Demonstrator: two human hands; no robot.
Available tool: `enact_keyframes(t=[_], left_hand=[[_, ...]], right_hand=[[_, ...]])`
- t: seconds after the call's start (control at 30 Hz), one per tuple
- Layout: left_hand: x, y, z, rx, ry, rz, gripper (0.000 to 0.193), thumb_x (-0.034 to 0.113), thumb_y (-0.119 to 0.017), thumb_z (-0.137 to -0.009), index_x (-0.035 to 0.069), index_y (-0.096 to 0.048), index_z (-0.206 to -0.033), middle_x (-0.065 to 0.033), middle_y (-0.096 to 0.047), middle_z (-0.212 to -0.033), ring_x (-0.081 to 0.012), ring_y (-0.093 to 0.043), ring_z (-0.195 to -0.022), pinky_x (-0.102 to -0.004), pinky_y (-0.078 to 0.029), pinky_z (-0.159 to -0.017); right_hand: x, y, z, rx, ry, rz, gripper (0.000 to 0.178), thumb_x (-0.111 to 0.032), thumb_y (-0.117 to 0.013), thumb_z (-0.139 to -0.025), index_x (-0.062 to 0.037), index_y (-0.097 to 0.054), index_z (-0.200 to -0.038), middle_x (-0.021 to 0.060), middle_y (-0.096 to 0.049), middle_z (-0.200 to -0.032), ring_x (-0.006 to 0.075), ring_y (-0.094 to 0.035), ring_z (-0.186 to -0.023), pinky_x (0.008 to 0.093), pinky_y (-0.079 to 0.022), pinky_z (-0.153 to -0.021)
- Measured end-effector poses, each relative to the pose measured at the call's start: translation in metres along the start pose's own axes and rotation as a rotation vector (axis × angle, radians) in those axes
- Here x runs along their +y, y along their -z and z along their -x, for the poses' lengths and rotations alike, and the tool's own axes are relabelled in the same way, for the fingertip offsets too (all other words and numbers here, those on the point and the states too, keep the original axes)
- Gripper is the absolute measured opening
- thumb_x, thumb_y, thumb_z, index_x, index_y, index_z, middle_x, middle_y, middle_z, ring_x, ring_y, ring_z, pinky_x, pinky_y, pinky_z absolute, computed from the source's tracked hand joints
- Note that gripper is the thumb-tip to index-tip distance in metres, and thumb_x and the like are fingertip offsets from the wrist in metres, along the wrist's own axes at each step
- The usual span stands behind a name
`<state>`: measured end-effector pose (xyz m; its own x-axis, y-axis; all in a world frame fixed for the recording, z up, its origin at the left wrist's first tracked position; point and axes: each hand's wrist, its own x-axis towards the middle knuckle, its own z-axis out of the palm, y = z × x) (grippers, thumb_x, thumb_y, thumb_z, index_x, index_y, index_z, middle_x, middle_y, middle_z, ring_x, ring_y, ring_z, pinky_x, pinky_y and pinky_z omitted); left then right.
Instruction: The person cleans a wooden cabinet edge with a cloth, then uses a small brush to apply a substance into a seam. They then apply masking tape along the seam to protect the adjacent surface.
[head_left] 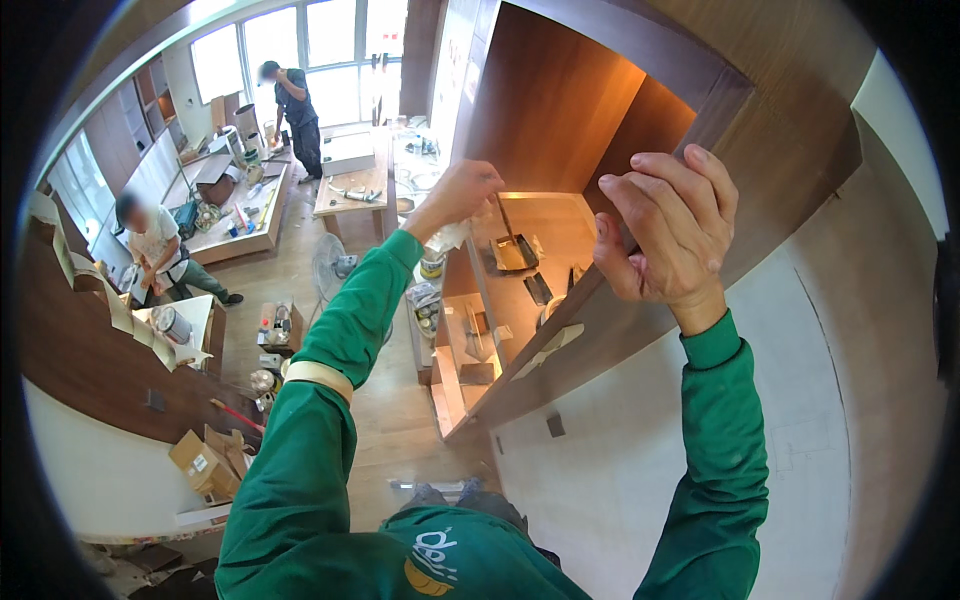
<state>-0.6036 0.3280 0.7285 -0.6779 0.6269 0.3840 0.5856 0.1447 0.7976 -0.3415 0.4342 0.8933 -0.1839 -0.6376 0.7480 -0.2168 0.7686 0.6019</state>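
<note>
Wooden cabinet (560,110) is sitting high up around 1 o'clock, dark brown veneer, open-fronted. Right hand (668,225) is curling its fingers over the front edge, gripping it. Left hand (462,190) is pinching a thin strip (503,215) inside the opening. Down below, wood flooring, a standing fan (330,265), cardboard boxes (208,462) at 8 o'clock, two people working at 10.

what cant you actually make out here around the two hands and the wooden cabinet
All from the head view:
- What the left hand pinches: too small, and hidden by its own fingers.
- Fingertips of the right hand: curled behind the front edge of the wooden cabinet, so the grip is unseen.
- Small items on the lower shelf: too small and bent by the fisheye.
- Cabinet top: cut off by the dark lens rim.
</note>
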Motion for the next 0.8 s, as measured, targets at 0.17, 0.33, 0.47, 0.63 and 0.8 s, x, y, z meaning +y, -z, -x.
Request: enact_keyframes(t=[0.17, 0.33, 0.47, 0.63, 0.8], left_hand=[[0.005, -0.019, 0.001, -0.06, -0.167, -0.16, 0.022, 0.02, -0.062, -0.089, 0.0, -0.068, -0.092, -0.0134, -0.068, -0.072, -0.0239, -0.064, -0.063, -0.0371, -0.049, -0.061], [0.009, -0.028, -0.001, -0.049, -0.253, -0.196, 0.024, 0.022, -0.066, -0.087, -0.001, -0.068, -0.092, -0.0174, -0.067, -0.073, -0.0281, -0.065, -0.067, -0.0392, -0.049, -0.064], [0.002, -0.03, -0.004, -0.076, -0.199, -0.183, 0.024, 0.022, -0.068, -0.084, -0.001, -0.069, -0.091, -0.0179, -0.068, -0.075, -0.0279, -0.066, -0.069, -0.039, -0.05, -0.065], [0.021, -0.025, 0.002, -0.08, -0.185, -0.225, 0.021, 0.019, -0.068, -0.082, -0.001, -0.069, -0.09, -0.0183, -0.069, -0.078, -0.0277, -0.068, -0.071, -0.0392, -0.051, -0.066], [0.0, -0.04, 0.007, -0.104, -0.263, -0.251, 0.017, 0.018, -0.068, -0.08, 0.004, -0.073, -0.089, -0.0178, -0.069, -0.08, -0.0343, -0.067, -0.076, -0.0423, -0.05, -0.069]], right_hand=[[0.001, -0.002, 0.002, -0.007, 0.002, -0.018, 0.022, -0.016, -0.067, -0.066, -0.0089, -0.071, -0.086, 0.0023, -0.066, -0.079, 0.0201, -0.064, -0.09, 0.0396, -0.042, -0.101], [0.003, -0.002, 0.005, -0.01, -0.006, -0.021, 0.025, -0.016, -0.067, -0.065, -0.0092, -0.072, -0.088, 0.0023, -0.066, -0.08, 0.0205, -0.064, -0.092, 0.0398, -0.04, -0.102], [0.002, -0.002, 0.004, -0.01, -0.003, -0.024, 0.024, -0.015, -0.067, -0.065, -0.0092, -0.071, -0.088, 0.0019, -0.066, -0.08, 0.0203, -0.064, -0.092, 0.0398, -0.04, -0.102], [0.002, -0.002, 0.005, 0.003, -0.006, -0.03, 0.024, -0.013, -0.066, -0.065, -0.0093, -0.071, -0.088, 0.0014, -0.066, -0.078, 0.02, -0.064, -0.092, 0.0397, -0.04, -0.102], [0.002, -0.002, 0.003, 0.009, -0.002, -0.037, 0.026, -0.013, -0.067, -0.064, -0.0093, -0.071, -0.089, 0.0018, -0.066, -0.078, 0.02, -0.064, -0.092, 0.0395, -0.04, -0.102]])
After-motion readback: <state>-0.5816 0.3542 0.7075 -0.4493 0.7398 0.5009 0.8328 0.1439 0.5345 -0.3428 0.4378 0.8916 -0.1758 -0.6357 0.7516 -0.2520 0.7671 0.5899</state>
